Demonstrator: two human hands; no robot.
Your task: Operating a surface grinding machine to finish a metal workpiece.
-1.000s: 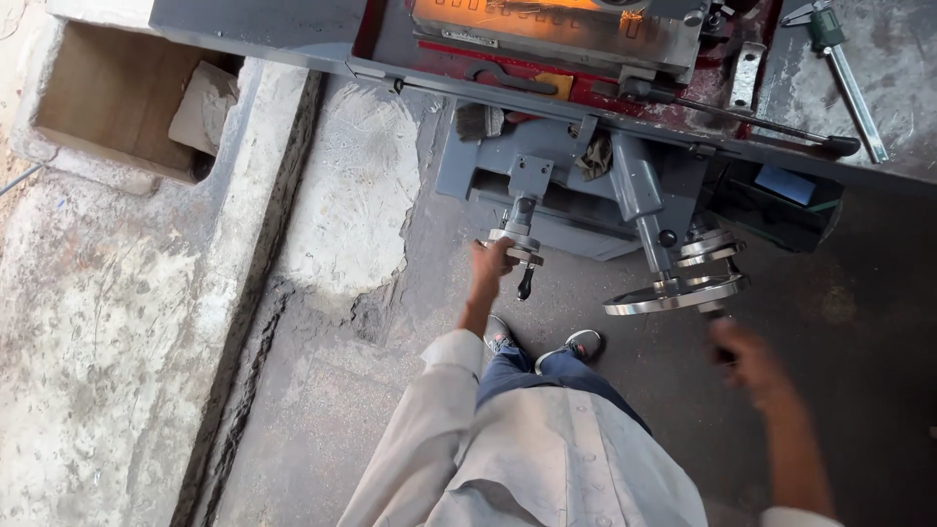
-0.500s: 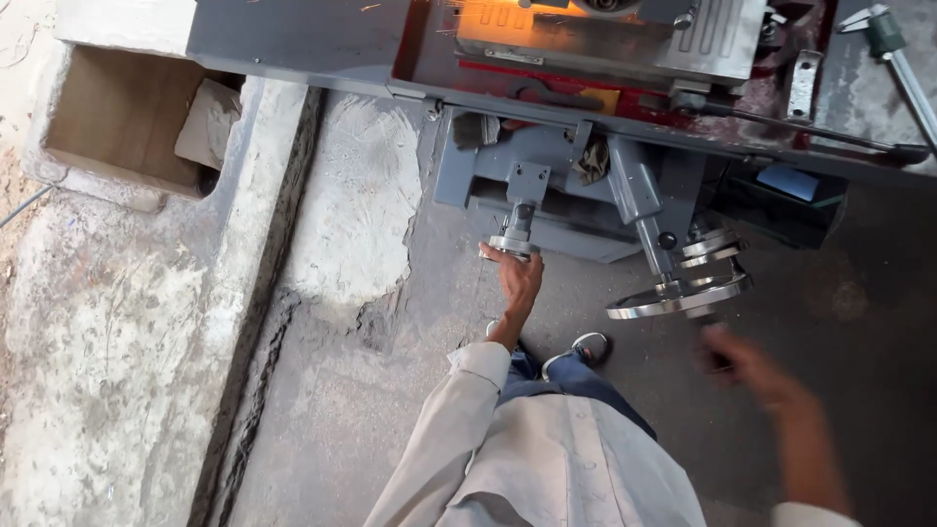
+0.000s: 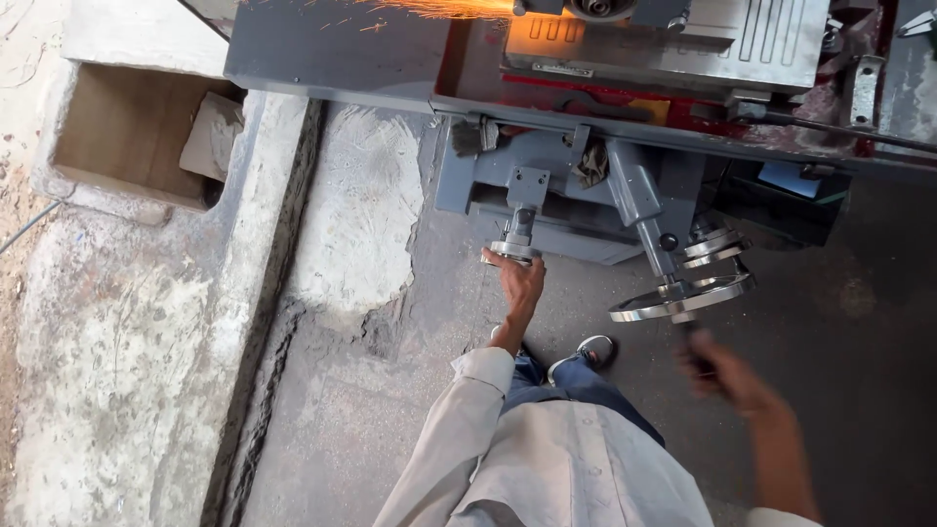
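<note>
Head view: near the middle of the frame, the left hand [image 3: 517, 278] has its fingers closed around a small handwheel [image 3: 511, 251] under the grey machine [image 3: 547, 190]. Right of it, the right hand [image 3: 727, 376], blurred, grips the handle of a larger handwheel [image 3: 680, 299]. Sparks [image 3: 439, 8] fly at the top, so grinding looks underway, not finished. Upper left, a floor pit [image 3: 117, 146] holds a crumpled sack [image 3: 213, 135].

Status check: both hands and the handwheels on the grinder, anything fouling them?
Left hand gripping small handwheel. Right hand, blurred, on handle below large handwheel. Sparks at machine top. Nothing fouling either wheel.
</note>
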